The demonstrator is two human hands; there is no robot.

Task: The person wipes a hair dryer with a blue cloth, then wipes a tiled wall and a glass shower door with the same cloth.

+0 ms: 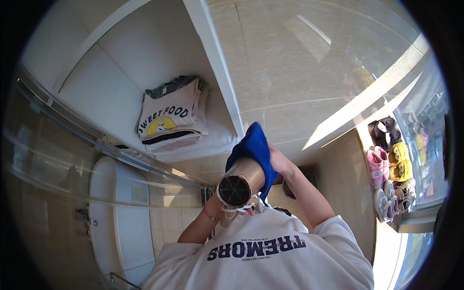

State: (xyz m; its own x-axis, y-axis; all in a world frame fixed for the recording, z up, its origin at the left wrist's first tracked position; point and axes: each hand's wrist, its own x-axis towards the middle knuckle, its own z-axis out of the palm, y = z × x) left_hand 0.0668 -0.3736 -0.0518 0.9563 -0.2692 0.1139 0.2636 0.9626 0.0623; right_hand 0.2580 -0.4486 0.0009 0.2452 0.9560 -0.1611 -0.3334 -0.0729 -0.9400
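A tan, tube-shaped device [248,172] with a round dark grille at its near end is held in front of my chest, and a white cord [235,209] loops beneath it. My left hand [214,207] is closed around its underside, mostly hidden by the tube, with a few fingertips showing below. Over the far end of the tube drapes a blue cloth [252,143], its peak pointing up and a fold hanging down on the right. Gripping the cloth's right side is my right hand [279,161], its fingers partly hidden behind the fabric.
Folded clothes [169,113] are stacked on a white shelf [220,143] at upper left. A white bathtub [107,222] lies at lower left behind a glass panel [48,169]. Several pairs of shoes [384,200] and yellow slippers [399,162] line a ledge beside the right window.
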